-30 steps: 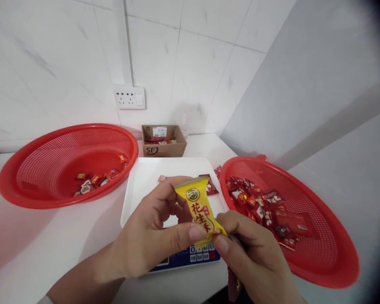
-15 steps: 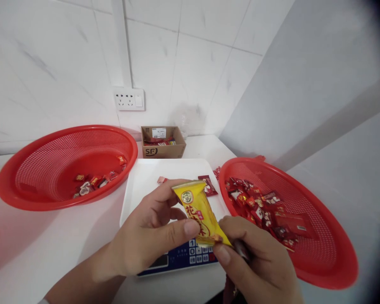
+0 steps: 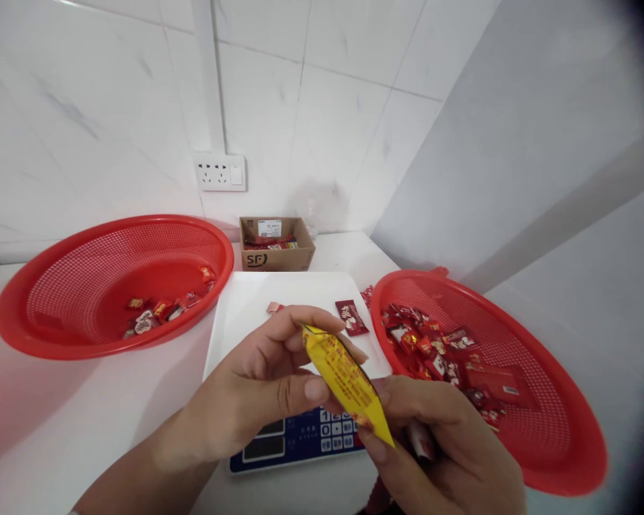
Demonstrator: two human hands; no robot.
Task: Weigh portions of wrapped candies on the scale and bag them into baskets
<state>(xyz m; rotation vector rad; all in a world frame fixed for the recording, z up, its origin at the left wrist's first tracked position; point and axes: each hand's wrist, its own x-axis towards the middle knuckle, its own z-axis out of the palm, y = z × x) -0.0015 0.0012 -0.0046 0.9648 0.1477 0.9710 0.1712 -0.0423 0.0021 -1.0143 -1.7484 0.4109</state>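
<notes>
A small yellow snack packet (image 3: 346, 379) with red print is held over the scale, its back and edge turned partly toward me. My left hand (image 3: 260, 386) has its thumb at the packet's near side and its fingers curved behind the upper end. The lower end is pinched by my right hand (image 3: 434, 436), which also has a dark wrapped piece (image 3: 421, 440) in its curled fingers, mostly hidden. Beneath both hands is a scale with a white pan (image 3: 236, 307) and a blue keypad panel (image 3: 300, 436). On the pan lie a dark red packet (image 3: 353, 317) and a small pink wrapper (image 3: 273, 307).
A red mesh basket (image 3: 80, 265) with several candies stands at left. Another red basket (image 3: 563, 429), holding many red packets, is close to my right hand. Behind the scale sits a cardboard box (image 3: 295, 259) of packets, against the tiled wall with a socket (image 3: 220, 172).
The yellow packet has turned from its printed front to its back and edge. Both hands stay over the scale, and my right hand has shifted slightly down.
</notes>
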